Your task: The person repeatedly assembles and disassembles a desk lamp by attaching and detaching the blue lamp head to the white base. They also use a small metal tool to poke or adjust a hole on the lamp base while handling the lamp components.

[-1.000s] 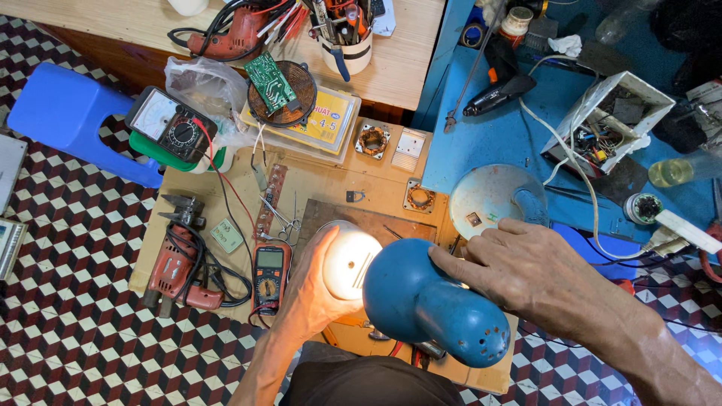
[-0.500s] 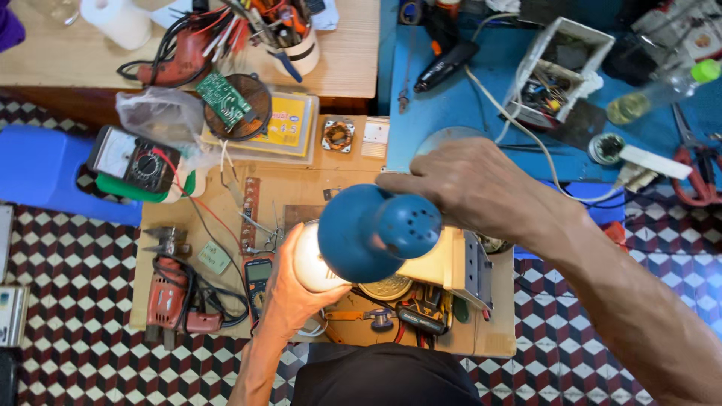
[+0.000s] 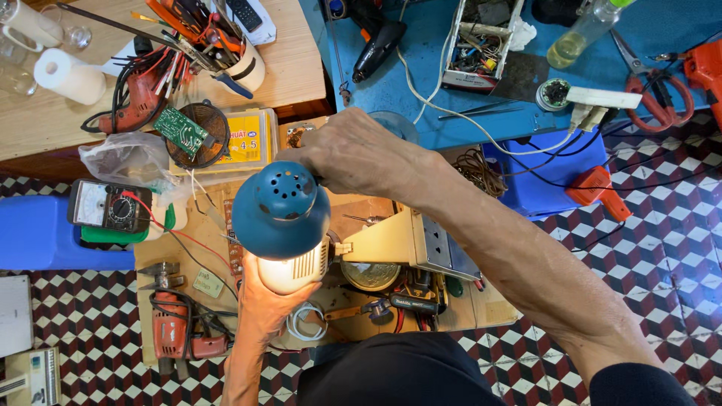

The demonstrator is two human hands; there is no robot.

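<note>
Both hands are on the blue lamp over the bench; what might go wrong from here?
The bulb is lit while the left hand cups it, so heat may bother the palm. The right hand grips only the edge of the blue shade, which could slip. Below lie a drill and loose wires that the lamp might strike.

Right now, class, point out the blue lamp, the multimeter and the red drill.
blue lamp (image 3: 280, 210), head view, top of shade
multimeter (image 3: 109, 207), head view, its face
red drill (image 3: 174, 331), head view, its body

Blue motor housing now turned dome-up, vent holes facing camera; right hand shifted behind it, left hand beneath
</note>
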